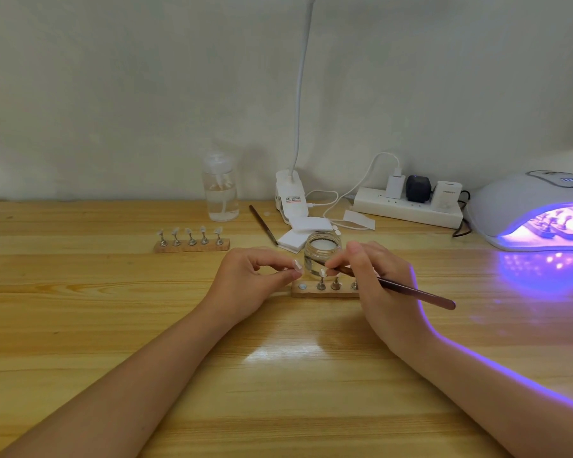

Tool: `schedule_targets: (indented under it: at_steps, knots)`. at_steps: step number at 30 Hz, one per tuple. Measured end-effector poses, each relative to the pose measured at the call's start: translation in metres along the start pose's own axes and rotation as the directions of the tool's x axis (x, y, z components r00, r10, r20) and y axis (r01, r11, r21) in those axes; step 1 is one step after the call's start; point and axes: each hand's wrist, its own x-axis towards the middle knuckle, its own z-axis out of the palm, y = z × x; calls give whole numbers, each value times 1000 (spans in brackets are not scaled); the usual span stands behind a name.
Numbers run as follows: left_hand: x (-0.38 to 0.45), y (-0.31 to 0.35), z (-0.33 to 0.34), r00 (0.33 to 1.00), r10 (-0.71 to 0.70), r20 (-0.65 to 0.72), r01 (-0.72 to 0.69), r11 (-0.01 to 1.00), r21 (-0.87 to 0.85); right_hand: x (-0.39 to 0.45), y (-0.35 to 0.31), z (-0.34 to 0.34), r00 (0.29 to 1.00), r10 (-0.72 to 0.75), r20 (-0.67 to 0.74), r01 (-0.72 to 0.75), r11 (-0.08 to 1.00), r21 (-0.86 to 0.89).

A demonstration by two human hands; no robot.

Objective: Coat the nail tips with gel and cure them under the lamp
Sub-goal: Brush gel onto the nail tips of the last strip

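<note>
Pinched between my right hand's (374,276) fingers is a thin brush (411,290), its tip over the stand (325,290) by a nail tip (323,272) on its peg. My left hand (255,276) closes thumb and forefinger on another nail tip (297,265), just left of the stand. An open gel jar (322,251) sits right behind. At the desk's (113,309) right edge the lamp (536,209) glows purple, with a stand inside it. A second stand (191,242) rests further left.

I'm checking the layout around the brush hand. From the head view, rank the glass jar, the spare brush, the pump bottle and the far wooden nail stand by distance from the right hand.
1. Glass jar, just behind the right hand.
2. Spare brush, behind-left.
3. Pump bottle, back left, and far wooden nail stand, left: too close to call.
</note>
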Motion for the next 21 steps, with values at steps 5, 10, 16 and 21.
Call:
schedule_targets:
  at_steps: [5, 10, 16, 21]
  knots:
    - [-1, 1, 0, 999, -38, -16, 37, 998, -45, 0, 0, 0, 999, 40, -20, -40, 999, -9]
    - [-3, 4, 1, 1000, -15, 7, 15, 1000, -3, 0, -1, 0, 1000, -22, -3, 22, 997, -76]
    - [-2, 4, 1, 1000, -16, -13, 17, 998, 65, -1, 1, 2, 991, -115, 67, 122, 985, -120]
    - [-3, 4, 1, 1000, -23, -15, 24, 996, 83, -3, 2, -1, 988, -138, 65, 139, 990, -20]
